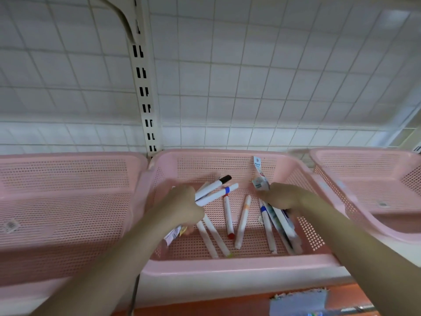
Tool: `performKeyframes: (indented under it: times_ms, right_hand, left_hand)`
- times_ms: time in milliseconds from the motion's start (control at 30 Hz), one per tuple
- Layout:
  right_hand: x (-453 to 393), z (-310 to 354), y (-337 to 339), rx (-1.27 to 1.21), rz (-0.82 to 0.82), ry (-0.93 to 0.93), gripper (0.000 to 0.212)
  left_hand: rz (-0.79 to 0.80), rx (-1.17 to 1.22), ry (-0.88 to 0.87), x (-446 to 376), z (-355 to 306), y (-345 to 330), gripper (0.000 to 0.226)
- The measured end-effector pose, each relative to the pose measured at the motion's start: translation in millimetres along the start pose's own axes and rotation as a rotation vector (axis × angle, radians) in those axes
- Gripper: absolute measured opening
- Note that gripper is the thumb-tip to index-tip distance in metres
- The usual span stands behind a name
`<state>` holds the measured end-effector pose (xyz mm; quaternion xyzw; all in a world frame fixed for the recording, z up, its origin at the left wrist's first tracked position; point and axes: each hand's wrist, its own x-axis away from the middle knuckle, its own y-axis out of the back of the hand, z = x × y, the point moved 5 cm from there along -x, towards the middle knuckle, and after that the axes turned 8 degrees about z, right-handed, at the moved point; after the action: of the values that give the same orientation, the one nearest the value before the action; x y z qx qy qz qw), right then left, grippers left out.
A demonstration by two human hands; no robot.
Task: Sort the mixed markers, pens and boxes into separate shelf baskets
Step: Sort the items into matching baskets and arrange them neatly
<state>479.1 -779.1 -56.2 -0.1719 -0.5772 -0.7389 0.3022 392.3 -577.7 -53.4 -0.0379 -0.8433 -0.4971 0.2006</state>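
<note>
Left hand grips two markers, right hand grips small boxes; lifted from middle basket, prob. for separate baskets.

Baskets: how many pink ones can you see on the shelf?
3. Left basket, middle basket holding the markers with both hands inside it, and right basket, partly cut off by the frame edge.

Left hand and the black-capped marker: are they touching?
Touching. The head view shows the left hand gripping the black-capped marker together with a blue-banded marker, both barrels running into the fist.
</note>
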Motion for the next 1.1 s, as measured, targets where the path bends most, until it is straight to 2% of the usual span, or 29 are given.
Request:
performKeyframes:
  times_ms: [100, 200, 333, 400, 533, 633, 800, 867, 1033, 1100]
  right_hand:
    - [2, -3, 5, -0.042, -0.026, 0.011, 0.046]
    - [4, -9, 6, -0.096, -0.071, 0.035, 0.032]
    - [2, -15, 10, -0.098, -0.143, 0.002, 0.032]
    - [2, -14, 13, -0.155, -0.173, 0.010, 0.029]
    - [6, -9, 12, -0.200, -0.129, 0.043, 0.041]
    - [6, -6, 10, -0.111, -0.115, 0.021, 0.045]
    - [3, -7, 3, 0.066, -0.124, -0.005, 0.071]
    - [1, -10, 4, 0.069, -0.113, 0.007, 0.072]
    - [5, -17, 10, -0.099, -0.046, -0.025, 0.073]
    - [7, -22, 9, -0.135, 0.003, -0.039, 0.062]
  left_hand:
    - [-0.146, 0.114, -0.045, 2, 6, 14, 0.008]
    - [-0.202, 0.449, -0.107, 6, 9, 26, 0.007]
    - [-0.248, 0.639, -0.144, 20, 6, 38, 0.005]
    - [-0.264, 0.649, -0.158, 25, 3, 39, 0.005]
    - [-0.251, 0.658, -0.169, 29, 1, 33, 0.007]
    - [-0.240, 0.645, -0.161, 29, 3, 31, 0.008]
    - [-0.233, 0.543, -0.135, 28, 8, 27, 0.005]
    - [-0.211, 0.531, -0.118, 26, 9, 24, 0.005]
    - [-0.176, 0.481, -0.070, 22, 11, 15, 0.008]
    - [-0.169, 0.475, -0.061, 21, 12, 13, 0.009]
